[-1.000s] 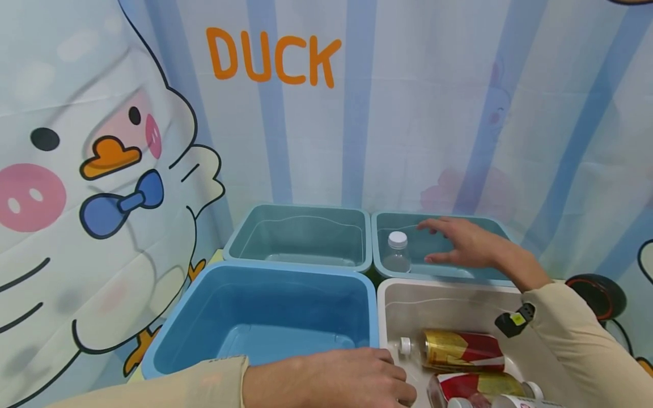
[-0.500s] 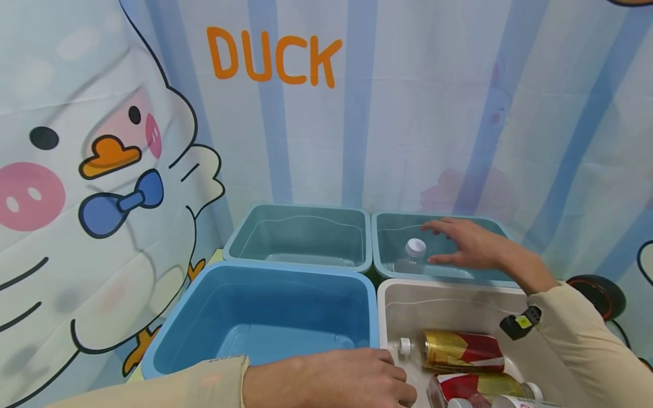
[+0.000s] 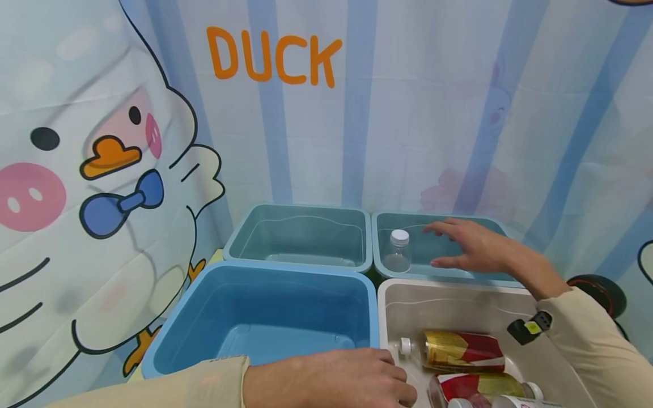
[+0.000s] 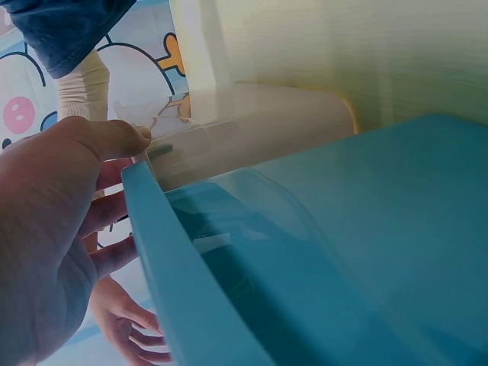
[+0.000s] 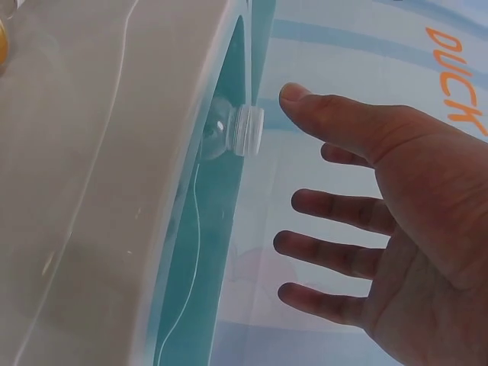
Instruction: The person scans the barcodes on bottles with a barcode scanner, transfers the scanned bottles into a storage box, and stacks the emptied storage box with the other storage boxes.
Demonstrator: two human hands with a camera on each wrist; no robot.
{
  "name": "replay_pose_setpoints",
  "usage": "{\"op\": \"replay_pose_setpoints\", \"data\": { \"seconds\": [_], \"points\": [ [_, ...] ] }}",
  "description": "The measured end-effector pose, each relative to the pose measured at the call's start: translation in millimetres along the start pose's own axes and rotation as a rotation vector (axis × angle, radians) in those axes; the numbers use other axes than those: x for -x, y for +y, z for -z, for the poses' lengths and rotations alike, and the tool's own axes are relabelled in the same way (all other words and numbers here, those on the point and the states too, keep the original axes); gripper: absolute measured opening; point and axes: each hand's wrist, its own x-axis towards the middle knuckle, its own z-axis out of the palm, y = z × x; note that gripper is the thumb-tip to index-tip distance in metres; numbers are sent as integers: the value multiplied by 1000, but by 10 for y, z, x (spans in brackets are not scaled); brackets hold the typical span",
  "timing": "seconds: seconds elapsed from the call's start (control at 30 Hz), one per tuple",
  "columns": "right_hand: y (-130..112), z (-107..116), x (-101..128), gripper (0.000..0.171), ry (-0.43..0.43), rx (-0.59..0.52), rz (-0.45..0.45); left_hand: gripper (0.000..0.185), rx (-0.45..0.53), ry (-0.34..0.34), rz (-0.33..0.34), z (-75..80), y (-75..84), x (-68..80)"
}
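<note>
A clear plastic bottle (image 3: 398, 252) with a white cap stands upright at the left end of the back right teal bin (image 3: 444, 217). My right hand (image 3: 471, 246) is held over that bin, to the right of the bottle and apart from it, thumb and fingers spread. The right wrist view shows the right hand (image 5: 412, 206) holding nothing, with the bottle's cap (image 5: 248, 131) beyond the thumb. My left hand (image 3: 336, 379) rests at the near edge where the blue and beige bins meet. In the left wrist view the left hand's fingers (image 4: 107, 213) are partly hidden behind the blue rim (image 4: 164, 244).
The beige bin (image 3: 449, 306) holds a gold-red can (image 3: 461, 351), another gold-red can (image 3: 479, 385) and several bottles. A blue bin (image 3: 285, 283) stands front left, a teal bin (image 3: 306, 226) back left. A dark round device (image 3: 594, 294) sits right of the bins.
The bottle leaned to the right half a second ago and is upright again now. My right hand has drawn slightly right, away from it. The left hand has stayed in place.
</note>
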Motion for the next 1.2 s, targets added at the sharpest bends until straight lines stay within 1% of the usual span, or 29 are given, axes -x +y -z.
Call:
{"op": "replay_pose_setpoints", "data": {
  "seconds": [0.23,0.47,0.83,1.0,1.2],
  "points": [
    [-56,16,42,64,4,-6,-5,47,7,-3,-3,5,-6,3],
    [-105,40,87,63,3,-6,-4,47,29,8,-5,16,-4,15],
    [-198,45,221,64,-17,-11,40,47,31,13,-7,8,-3,20],
    [-250,42,290,67,-44,-24,57,47,15,14,-12,5,-6,15],
    [-335,14,397,71,-103,-65,28,47,15,20,-11,-5,-4,11]
  ]
}}
